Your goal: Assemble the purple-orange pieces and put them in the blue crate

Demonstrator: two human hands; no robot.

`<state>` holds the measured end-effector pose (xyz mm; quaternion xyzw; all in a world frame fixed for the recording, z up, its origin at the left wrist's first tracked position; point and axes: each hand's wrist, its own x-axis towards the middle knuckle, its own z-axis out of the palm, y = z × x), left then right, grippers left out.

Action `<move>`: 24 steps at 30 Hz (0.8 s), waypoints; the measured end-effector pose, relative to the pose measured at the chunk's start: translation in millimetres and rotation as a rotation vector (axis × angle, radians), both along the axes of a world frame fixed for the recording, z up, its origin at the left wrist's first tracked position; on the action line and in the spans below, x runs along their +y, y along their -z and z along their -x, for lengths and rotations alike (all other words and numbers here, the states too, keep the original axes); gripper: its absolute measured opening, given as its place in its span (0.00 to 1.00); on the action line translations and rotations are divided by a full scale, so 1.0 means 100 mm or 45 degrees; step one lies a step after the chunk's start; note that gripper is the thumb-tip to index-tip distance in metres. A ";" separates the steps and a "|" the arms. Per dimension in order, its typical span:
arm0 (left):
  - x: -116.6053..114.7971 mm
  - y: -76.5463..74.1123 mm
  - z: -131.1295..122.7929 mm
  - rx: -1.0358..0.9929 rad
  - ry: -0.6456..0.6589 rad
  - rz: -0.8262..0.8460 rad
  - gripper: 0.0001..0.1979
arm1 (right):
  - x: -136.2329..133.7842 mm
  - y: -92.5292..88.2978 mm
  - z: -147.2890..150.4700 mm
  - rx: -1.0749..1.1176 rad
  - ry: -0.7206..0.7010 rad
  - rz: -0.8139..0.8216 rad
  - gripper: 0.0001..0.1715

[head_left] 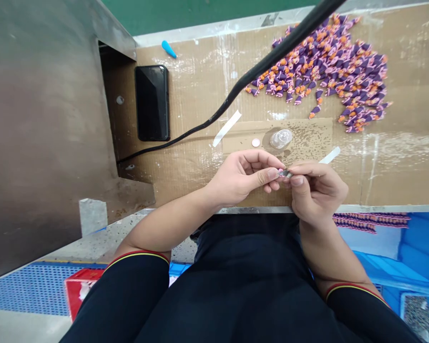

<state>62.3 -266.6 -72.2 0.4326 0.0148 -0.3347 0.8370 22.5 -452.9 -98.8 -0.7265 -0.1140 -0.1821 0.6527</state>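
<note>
My left hand pinches a tiny pink-and-grey piece between thumb and forefinger, above the front part of the cardboard-covered table. From the other side, the thumb and forefinger of my right hand close on the grey end of this piece. Its exact kind is too small to make out, and the fingertips partly hide it. Just beyond the hands stands a small clear cup on a spotted, wet-looking cardboard sheet. A small pale disc lies to the left of the cup.
Many small purple, pink and orange figures are heaped at the back right. A black cable crosses the view diagonally. To the left are a phone, a blue cone-shaped piece and a metal housing. Blue bins stand below right.
</note>
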 end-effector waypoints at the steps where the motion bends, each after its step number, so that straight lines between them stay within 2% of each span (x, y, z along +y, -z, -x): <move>1: 0.00 0.00 0.00 -0.005 0.000 -0.004 0.24 | 0.00 0.00 0.00 -0.004 0.002 0.010 0.05; 13: 0.00 -0.03 -0.01 0.029 0.014 -0.005 0.26 | 0.00 -0.01 0.01 0.044 0.039 0.047 0.09; 24: -0.01 -0.02 0.00 -0.006 -0.002 -0.003 0.25 | -0.02 -0.02 0.04 0.062 -0.006 0.055 0.05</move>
